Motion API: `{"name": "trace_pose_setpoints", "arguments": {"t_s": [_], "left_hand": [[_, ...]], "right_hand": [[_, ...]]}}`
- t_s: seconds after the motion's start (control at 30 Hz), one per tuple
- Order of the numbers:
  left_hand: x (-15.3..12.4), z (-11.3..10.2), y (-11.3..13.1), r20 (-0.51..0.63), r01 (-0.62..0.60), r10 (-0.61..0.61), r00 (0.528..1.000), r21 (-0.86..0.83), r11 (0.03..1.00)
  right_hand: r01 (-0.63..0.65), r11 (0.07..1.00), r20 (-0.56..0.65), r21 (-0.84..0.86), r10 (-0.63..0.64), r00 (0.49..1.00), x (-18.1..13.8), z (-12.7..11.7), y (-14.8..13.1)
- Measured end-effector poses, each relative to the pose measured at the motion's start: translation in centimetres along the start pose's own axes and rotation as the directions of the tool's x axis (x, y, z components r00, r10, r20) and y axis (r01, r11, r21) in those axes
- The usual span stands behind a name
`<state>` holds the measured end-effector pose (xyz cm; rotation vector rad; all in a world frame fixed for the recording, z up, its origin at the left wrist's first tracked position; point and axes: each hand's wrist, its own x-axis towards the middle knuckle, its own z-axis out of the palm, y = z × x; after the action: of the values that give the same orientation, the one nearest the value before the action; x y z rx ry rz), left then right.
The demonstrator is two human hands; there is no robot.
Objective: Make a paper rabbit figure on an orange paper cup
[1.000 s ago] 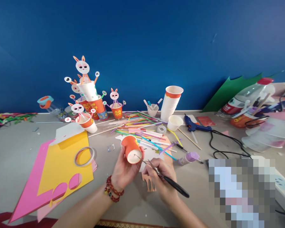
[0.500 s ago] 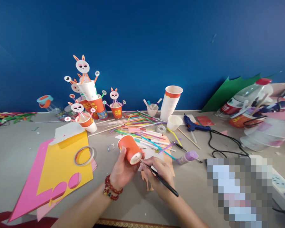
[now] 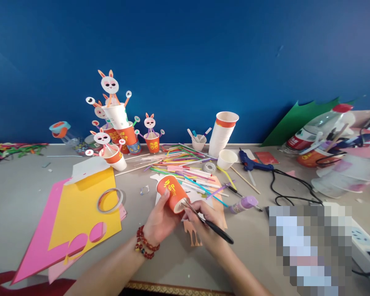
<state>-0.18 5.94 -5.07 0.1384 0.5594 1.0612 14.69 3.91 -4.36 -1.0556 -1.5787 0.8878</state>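
My left hand (image 3: 162, 220) is wrapped round an orange paper cup (image 3: 172, 190) with yellow lettering. The cup lies tilted, its white base (image 3: 181, 204) turned toward me and to the right. In my right hand (image 3: 208, 220) is a pair of black-handled scissors (image 3: 217, 231), seen nearly edge-on. Their metal tip meets the cup's base; how deep it goes I cannot tell. Below the hands lies peach paper (image 3: 193, 236) with cut-out shapes, partly covered by my right hand. Red bead bracelets (image 3: 146, 242) circle my left wrist.
Straws and pens (image 3: 185, 164) lie beyond the cup. Rabbit-faced cup figures (image 3: 111, 119) stand back left, above yellow card (image 3: 83, 205) and a tape roll (image 3: 119, 199). To the right are stacked cups (image 3: 222, 133), a glue gun (image 3: 253, 162) with its cable, and a glue stick (image 3: 243, 204).
The cup has turned in my left hand, bringing its yellow lettering into view, and shifted slightly right. The scissors have rolled, showing a wider handle, with their tip still at the base.
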Motion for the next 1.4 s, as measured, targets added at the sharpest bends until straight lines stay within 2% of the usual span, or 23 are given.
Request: {"name": "trace_pose_setpoints", "arguments": {"t_s": [0.17,0.37,0.5,0.63,0.77,0.83,0.9,1.0,1.07,1.13,1.23,1.4], "left_hand": [[-0.1,0.3,0.0,-0.019,0.038,-0.038,0.999,-0.019,0.999],[-0.3,0.5,-0.1,0.012,0.095,-0.094,0.995,-0.014,0.995],[-0.2,0.5,-0.2,-0.020,0.052,-0.051,0.998,0.041,0.998],[-0.1,0.1,-0.4,-0.033,0.021,-0.018,0.999,0.098,0.995],[-0.1,-0.1,-0.3,-0.088,0.038,-0.027,0.996,0.117,0.992],[-0.2,0.2,-0.2,-0.084,0.050,-0.039,0.996,0.130,0.990],[-0.4,0.7,0.1,-0.066,0.068,-0.061,0.996,0.113,0.991],[-0.6,1.6,0.5,-0.007,0.063,-0.063,0.998,0.033,0.997],[-0.6,1.7,0.6,0.048,0.059,-0.059,0.997,-0.004,0.998],[-0.5,1.6,0.5,0.080,0.062,-0.060,0.995,-0.016,0.998],[-0.2,1.2,0.3,0.045,0.041,-0.039,0.998,-0.036,0.999],[-0.1,1.1,0.0,-0.021,0.078,-0.080,0.997,-0.076,0.994]], "right_hand": [[0.014,1.000,0.029,0.001,-0.014,0.999,-0.3,0.6,0.7],[0.033,0.999,0.003,-0.013,-0.033,0.999,-0.4,1.0,0.6],[0.084,0.996,0.032,-0.016,-0.083,0.996,-0.5,1.2,0.6],[0.204,0.970,0.050,-0.134,-0.199,0.979,-0.4,1.1,1.0],[0.427,0.852,0.156,-0.302,-0.398,0.904,0.1,0.6,1.4],[0.475,0.824,0.172,-0.310,-0.442,0.880,0.2,0.4,1.4],[0.398,0.887,0.123,-0.236,-0.379,0.917,0.1,0.5,1.2],[0.097,0.995,0.051,-0.030,-0.096,0.994,-0.2,0.7,0.7],[-0.100,0.989,0.040,0.112,0.096,0.995,-0.3,1.0,0.7],[-0.223,0.947,0.052,0.233,0.217,0.975,-0.3,1.1,0.9],[-0.293,0.906,0.058,0.305,0.289,0.956,-0.1,1.1,1.0],[-0.251,0.957,-0.010,0.146,0.255,0.967,-0.1,0.9,0.4]]}}
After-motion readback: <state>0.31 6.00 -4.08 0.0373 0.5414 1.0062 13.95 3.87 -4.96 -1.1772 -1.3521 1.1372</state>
